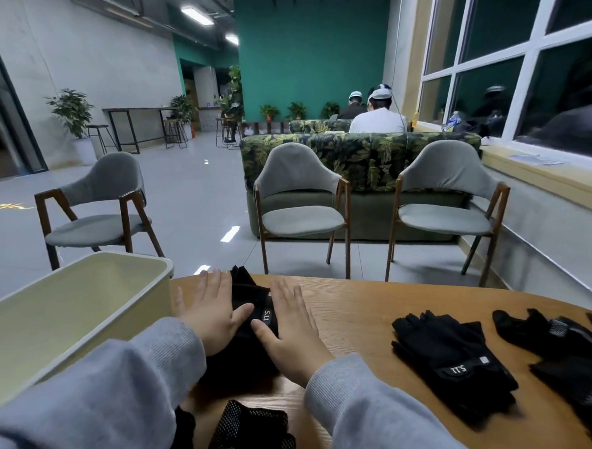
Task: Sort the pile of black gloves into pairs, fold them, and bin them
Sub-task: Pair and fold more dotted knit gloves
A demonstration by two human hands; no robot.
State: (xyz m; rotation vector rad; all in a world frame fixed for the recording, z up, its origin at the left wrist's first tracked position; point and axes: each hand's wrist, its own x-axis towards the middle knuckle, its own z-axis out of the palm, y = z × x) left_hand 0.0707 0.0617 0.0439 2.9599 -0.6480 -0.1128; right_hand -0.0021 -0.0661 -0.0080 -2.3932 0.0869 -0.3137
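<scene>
A cream bin [86, 304] stands on the left end of the wooden table [361, 310], its near wall cut off by the frame edge and partly hidden behind the grey left sleeve [101, 399]. Just right of the bin, the left hand [211, 311] lies flat, fingers straight, pressing the left side of a black glove bundle [255, 315] at the table's centre; the right hand [289, 327] lies flat on the bundle's right side, fingers likewise extended, neither hand curled round anything. The hands cover most of the bundle, so how many gloves it contains cannot be told; a label reading 5.11 shows between the thumbs. At the near edge, a mesh-patterned glove [247, 436] is cut off by the frame bottom. Further right, well apart from the hands, a fingerless glove pair [452, 357] lies stacked flat, and beyond it a loose glove heap [569, 354] runs out of frame at the right edge. Behind the table stand three grey chairs [300, 203], a leaf-patterned sofa [363, 155], and two seated persons [378, 117] seen from behind.
</scene>
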